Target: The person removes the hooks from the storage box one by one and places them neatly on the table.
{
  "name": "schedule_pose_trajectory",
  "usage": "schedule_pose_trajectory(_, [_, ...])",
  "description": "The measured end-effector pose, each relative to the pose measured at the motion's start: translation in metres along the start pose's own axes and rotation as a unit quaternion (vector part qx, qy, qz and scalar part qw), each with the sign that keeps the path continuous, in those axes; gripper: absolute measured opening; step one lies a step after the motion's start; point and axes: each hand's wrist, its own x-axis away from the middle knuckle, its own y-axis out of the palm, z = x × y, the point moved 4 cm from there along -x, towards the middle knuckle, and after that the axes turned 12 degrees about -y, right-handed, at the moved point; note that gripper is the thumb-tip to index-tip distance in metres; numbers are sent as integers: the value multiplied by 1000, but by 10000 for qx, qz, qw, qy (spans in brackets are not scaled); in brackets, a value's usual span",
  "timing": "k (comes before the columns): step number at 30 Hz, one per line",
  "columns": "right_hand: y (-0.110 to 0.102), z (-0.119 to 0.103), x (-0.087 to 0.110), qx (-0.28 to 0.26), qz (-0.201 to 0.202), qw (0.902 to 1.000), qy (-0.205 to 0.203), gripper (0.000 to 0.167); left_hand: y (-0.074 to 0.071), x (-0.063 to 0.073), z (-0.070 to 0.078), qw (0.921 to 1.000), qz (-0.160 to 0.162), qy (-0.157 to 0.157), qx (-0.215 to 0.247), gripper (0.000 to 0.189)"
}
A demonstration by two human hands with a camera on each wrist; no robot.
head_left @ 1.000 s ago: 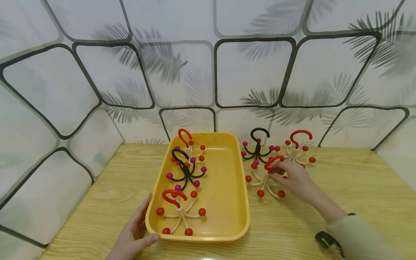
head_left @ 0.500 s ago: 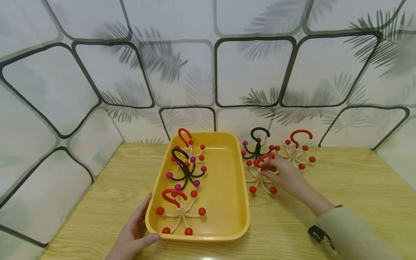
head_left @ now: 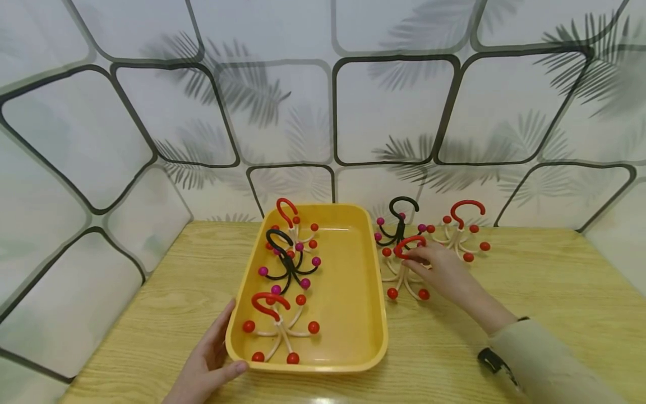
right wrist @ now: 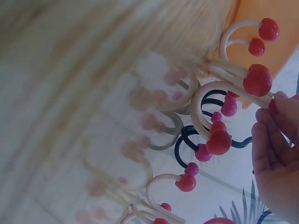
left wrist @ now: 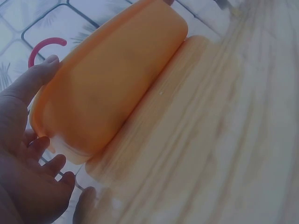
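Observation:
My right hand (head_left: 444, 272) pinches the red hook of a multi-arm hanger (head_left: 404, 275) with cream arms and red ball tips, just right of the yellow tray (head_left: 348, 292). In the right wrist view, the hanger (right wrist: 219, 93) stays upright by the fingers. My left hand (head_left: 209, 359) holds the tray's near left corner; in the left wrist view its thumb lies over the rim and its fingers are curled by the outer wall. Inside the tray's left side stand a near red-hooked hanger (head_left: 280, 331), a black hanger (head_left: 289, 266) with magenta tips and a far red-hooked hanger (head_left: 294, 230).
Behind the held hanger stand a black hanger (head_left: 400, 227) with magenta tips and, to its right, another red-hooked hanger (head_left: 459, 230). The wood-grain table (head_left: 550, 280) ends at a patterned wall (head_left: 393, 118). A dark strap (head_left: 492, 359) hangs at the right wrist.
My right hand has shifted left and slightly back with the red-hooked hanger, closer to the tray, then stopped. My left hand and the tray have stayed in place.

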Motion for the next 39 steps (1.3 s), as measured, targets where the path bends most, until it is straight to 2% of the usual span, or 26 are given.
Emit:
schedule_pose_trajectory(6, [0,-1,-1,185,-96,9997,121,15,0,0,0,10000,11,46,-10,89])
schedule_pose_trajectory(14, [-1,-3,3,210,-470,9983,265,26,0,0,0,10000,38,16,-48,89])
schedule_pose_trajectory(19, [-10,-11,8,259,-484,9984,154,27,0,0,-1,10000,27,41,-54,88])
schedule_pose_trajectory(22, [-17,-20,10,271,-396,9988,122,19,0,0,-1,10000,18,28,-41,88])
schedule_pose_trajectory(26, [-22,-38,9,41,-62,9998,-169,5,0,0,0,10000,13,73,-25,88])
schedule_pose_trajectory(31, [-18,-68,3,-321,446,9940,-943,10,0,0,0,9999,15,106,-18,88])
schedule_pose_trajectory(39, [7,-109,-19,-1461,-219,9854,-850,33,0,1,-1,9999,5,142,-59,89])
